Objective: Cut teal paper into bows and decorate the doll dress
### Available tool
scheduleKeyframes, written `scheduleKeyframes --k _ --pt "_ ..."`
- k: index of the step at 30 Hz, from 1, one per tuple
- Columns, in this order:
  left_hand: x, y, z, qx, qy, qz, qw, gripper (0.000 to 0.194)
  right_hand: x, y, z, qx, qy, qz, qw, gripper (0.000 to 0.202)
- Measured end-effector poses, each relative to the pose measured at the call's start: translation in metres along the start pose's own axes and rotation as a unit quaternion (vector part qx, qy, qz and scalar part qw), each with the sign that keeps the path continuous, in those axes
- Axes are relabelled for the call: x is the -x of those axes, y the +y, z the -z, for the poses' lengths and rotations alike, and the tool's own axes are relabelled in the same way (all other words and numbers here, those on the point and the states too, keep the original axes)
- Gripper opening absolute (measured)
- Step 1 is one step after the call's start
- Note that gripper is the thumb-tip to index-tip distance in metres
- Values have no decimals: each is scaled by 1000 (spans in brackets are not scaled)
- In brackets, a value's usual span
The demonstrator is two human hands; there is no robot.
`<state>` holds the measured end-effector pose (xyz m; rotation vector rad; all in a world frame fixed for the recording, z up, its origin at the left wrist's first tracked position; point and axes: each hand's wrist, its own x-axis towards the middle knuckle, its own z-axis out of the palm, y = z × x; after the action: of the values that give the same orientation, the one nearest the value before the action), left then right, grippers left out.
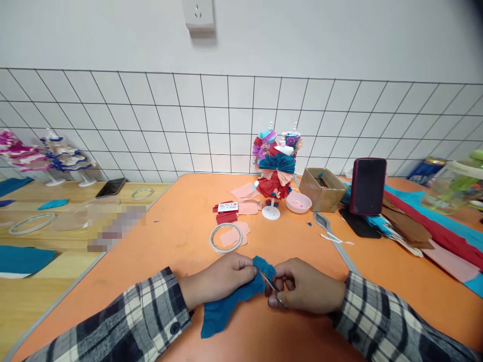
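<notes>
Checked sleeves (139,311) frame the sheet (222,312); the left hand (222,275) pinches it under the thumb (248,274), the right hand (307,287) grips scissors (279,297).

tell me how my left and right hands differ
The left hand pinches the teal piece; the right hand grips small scissors. The left hand is close to the white ring; the right hand is farther from it. Both come from plaid sleeves.

You're wearing black, grey and cream plaid sleeves (132,317); at your hands (228,276) (307,287) a teal sheet (226,309) is showing, beneath them an orange table (181,216), beyond them a teal, peach and red dress (277,163).
</notes>
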<state>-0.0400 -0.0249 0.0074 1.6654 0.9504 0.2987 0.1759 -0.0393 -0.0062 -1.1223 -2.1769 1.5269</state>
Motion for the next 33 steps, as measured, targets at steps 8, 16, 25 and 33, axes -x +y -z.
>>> scheduleKeyframes --k 8,16,25,33 --pt "1 -1 2 -23 -7 10 1000 34 -4 3 -2 -24 -3 -78 997 17" --pt "0 0 2 -43 -1 1 999 32 0 0 -1 -2 1 -34 999 18" --pt "-1 -5 -2 44 15 -5 999 37 -2 -1 -3 -59 24 -79 995 14" --pt "0 -6 -2 79 0 8 997 41 5 -4 4 -28 -14 -27 999 27"
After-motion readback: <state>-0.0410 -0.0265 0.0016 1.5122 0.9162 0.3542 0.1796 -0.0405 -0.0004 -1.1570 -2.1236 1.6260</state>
